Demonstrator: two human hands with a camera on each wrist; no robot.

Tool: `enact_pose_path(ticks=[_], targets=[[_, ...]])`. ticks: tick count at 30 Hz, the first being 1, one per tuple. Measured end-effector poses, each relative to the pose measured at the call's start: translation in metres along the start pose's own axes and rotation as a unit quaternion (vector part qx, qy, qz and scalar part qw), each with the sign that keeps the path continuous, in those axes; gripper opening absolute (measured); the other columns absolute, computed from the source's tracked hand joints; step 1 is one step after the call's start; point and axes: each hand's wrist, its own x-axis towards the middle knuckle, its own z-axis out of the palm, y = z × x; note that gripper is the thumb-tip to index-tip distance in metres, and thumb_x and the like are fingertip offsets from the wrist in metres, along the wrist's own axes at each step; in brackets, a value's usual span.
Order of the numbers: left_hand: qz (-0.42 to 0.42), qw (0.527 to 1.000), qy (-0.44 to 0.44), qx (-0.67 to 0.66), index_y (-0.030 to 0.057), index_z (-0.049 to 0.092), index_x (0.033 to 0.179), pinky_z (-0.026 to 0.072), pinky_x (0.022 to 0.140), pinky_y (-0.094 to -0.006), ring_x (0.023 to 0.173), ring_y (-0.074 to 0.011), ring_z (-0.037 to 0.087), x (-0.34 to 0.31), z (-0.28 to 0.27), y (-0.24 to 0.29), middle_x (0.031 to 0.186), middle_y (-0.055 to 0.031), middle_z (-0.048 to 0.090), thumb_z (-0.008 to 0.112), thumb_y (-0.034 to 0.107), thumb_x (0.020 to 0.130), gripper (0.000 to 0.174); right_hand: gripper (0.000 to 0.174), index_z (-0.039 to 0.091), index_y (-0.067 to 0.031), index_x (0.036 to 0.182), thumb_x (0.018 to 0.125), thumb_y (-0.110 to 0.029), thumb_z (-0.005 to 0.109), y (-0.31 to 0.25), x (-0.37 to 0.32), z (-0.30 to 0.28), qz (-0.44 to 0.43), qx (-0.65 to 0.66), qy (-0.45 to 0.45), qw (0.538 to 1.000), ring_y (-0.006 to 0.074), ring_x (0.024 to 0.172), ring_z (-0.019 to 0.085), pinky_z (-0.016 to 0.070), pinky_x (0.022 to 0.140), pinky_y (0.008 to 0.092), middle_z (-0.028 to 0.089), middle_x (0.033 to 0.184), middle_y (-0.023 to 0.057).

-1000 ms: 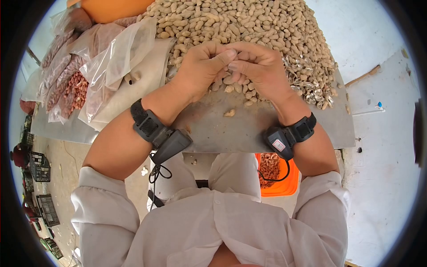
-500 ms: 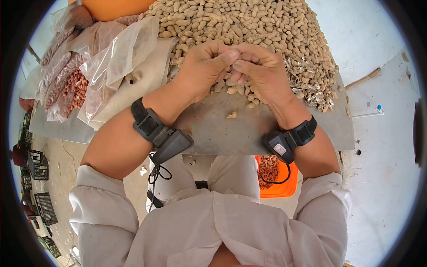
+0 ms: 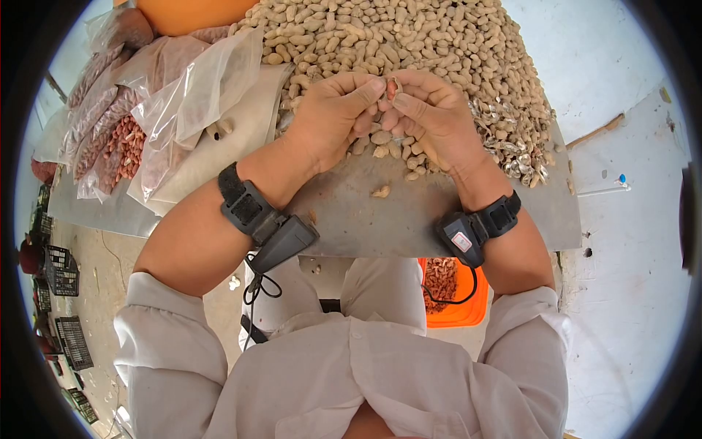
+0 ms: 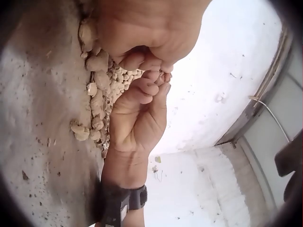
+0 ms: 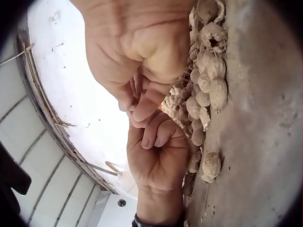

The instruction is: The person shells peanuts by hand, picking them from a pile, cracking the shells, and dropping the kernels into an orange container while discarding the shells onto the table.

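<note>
In the head view, a cracked peanut [image 3: 393,88] with its red kernel showing sits between the fingertips of both hands. My left hand [image 3: 330,110] pinches its left side with thumb and curled forefinger. From the other side my right hand [image 3: 437,117] grips it, thumb against the shell. Both hands are raised over the near edge of a large heap of unshelled peanuts [image 3: 409,36]. Fingers mostly hide the peanut in both wrist views, where the fingertips of the left hand [image 5: 158,158] and right hand [image 4: 137,123] meet.
Split shells [image 3: 521,157] lie at the heap's right side. A stray peanut [image 3: 381,191] rests on the metal tabletop [image 3: 358,223]. Clear bags of red kernels [image 3: 126,150] stand at left. An orange basin [image 3: 468,311] with red kernels is below the table edge.
The peanut between the fingertips now shows its red kernel, which was hidden before. The fingertips have parted slightly around it, the right thumb shifting right. The arms stay nearly in place.
</note>
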Motion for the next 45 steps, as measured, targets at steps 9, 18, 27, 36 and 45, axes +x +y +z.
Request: enact_pose_path(ticks=[9,18,27,36,45], targets=[[-0.117,0.984,0.038,-0.127,-0.0004,0.051,0.092,0.0386,0.046,-0.0166,0.056,-0.0053,0.046,0.000,0.007,0.005,0.078,-0.0026,0.052,0.037,0.012,0.094,0.018,0.019,0.064,-0.0048,0.096,0.077,-0.006,0.062,-0.004,0.001,0.012,-0.272,-0.469,0.016,0.840,0.0178,0.071,0.061,0.0487,0.062,0.0273,0.063,0.082,0.0065],[-0.149,0.976,0.034,-0.152,0.0013,0.050,0.088,0.0351,0.045,-0.0174,0.052,-0.0059,0.040,0.001,0.002,0.004,0.073,-0.0017,0.050,0.040,0.012,0.093,0.016,0.019,0.065,-0.0058,0.093,0.075,-0.003,0.061,-0.003,0.004,0.006,-0.268,-0.432,0.036,0.860,0.0180,0.075,0.059,0.0471,0.065,0.0270,0.060,0.084,0.0077],[-0.108,0.993,-0.039,0.019,0.0041,0.054,0.089,0.0231,0.043,-0.0188,0.047,-0.0042,0.028,-0.005,0.002,0.004,0.067,0.0016,0.047,0.044,0.013,0.092,0.014,0.018,0.062,-0.0011,0.098,0.080,-0.003,0.061,-0.006,-0.003,0.004,-0.085,-0.262,0.009,0.961,0.0091,0.061,0.057,0.0457,0.055,0.0212,0.064,0.087,0.0050],[-0.056,0.997,-0.017,0.051,0.0010,0.057,0.107,0.0221,0.044,-0.0188,0.048,-0.0041,0.026,-0.008,0.006,0.014,0.060,0.0046,0.038,0.048,0.014,0.092,0.022,0.019,0.064,-0.0036,0.094,0.076,-0.009,0.064,-0.028,-0.005,-0.025,-0.153,-0.457,0.191,0.855,0.0157,0.063,0.061,0.0481,0.058,0.0258,0.065,0.077,0.0070],[-0.029,0.998,0.000,0.061,0.0000,0.057,0.106,0.0230,0.044,-0.0184,0.048,-0.0042,0.027,-0.007,0.004,0.013,0.059,0.0047,0.037,0.050,0.015,0.091,0.023,0.016,0.065,-0.0041,0.083,0.069,-0.013,0.063,-0.043,-0.011,-0.046,-0.033,-0.652,0.098,0.751,0.0255,0.072,0.061,0.0480,0.065,0.0329,0.064,0.077,0.0104]])
